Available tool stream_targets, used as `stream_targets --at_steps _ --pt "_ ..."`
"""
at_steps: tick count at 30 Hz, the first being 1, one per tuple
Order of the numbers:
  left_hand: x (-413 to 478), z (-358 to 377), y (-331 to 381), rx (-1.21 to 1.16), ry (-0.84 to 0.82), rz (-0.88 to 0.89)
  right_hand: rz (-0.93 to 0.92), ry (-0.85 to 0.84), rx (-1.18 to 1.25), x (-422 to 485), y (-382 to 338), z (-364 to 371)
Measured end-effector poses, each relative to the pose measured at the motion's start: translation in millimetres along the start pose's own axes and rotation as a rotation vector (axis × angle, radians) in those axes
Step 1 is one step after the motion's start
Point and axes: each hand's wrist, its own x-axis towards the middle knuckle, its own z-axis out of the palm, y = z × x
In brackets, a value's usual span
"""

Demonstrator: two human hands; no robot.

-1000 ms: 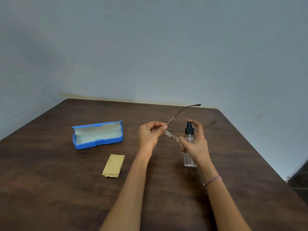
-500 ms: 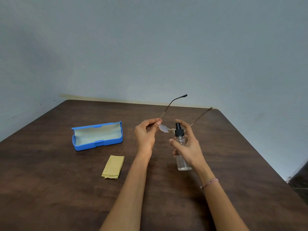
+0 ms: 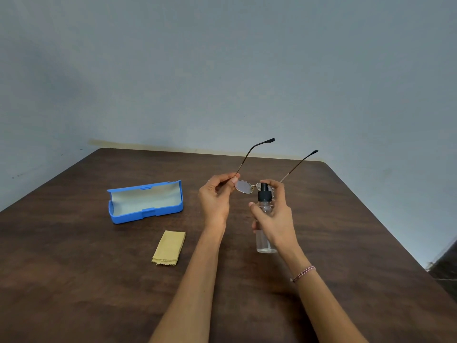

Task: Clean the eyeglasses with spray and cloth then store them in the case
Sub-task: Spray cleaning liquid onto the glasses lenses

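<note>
The left hand (image 3: pixel 214 199) pinches the eyeglasses (image 3: pixel 249 185) at the hinge corner of one lens, thumb and forefinger closed on the thin metal frame. The glasses are held up off the surface (image 3: pixel 74 268), lenses toward the person, both temple arms unfolded and pointing away and upward toward the wall (image 3: pixel 222 70), their dark tips well above the hands.

The right hand (image 3: pixel 274 216) is wrapped around a clear spray bottle (image 3: pixel 265 240), with the forefinger curled over the top of its black pump head (image 3: pixel 262 193). The bottle is upright and lifted clear of the surface; only a little liquid shows near its base. The pump head sits directly in front of the lens farther from the left hand, which it partly hides, so the nozzle is just beside the glass; whether they touch cannot be told. A beaded bracelet (image 3: pixel 303 273) circles the right wrist.

Left of the left hand, well apart from it, a folded yellow cloth (image 3: pixel 169 247) lies flat on the dark wooden surface. Beyond the cloth and farther left stands the blue case (image 3: pixel 146 201), lid open, its pale lining facing the person and nothing inside it.

No brand, label or writing can be read on the bottle, the case, the cloth or the frame.
</note>
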Motion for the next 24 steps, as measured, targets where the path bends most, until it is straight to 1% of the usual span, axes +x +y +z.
stream_targets --at_steps 5,11,13,16,18,24 --pt "0 -1 2 -0.05 0.02 0.004 0.011 0.0 -0.033 2 5 -6" --pt "1 -2 6 -0.136 0.068 0.0 0.022 0.182 -0.08 5 2 -20" --pt "0 -1 7 -0.152 0.071 -0.003 0.034 0.202 -0.084 5 1 -22" --pt "-2 0 8 -0.194 0.093 -0.035 0.026 0.177 -0.068 3 0 -20" --pt "-1 0 6 -0.153 0.127 -0.062 -0.013 0.142 -0.083 2 -2 -18" --pt "3 5 -5 -0.07 0.165 -0.279 -0.135 0.032 -0.217 0 1 -10"
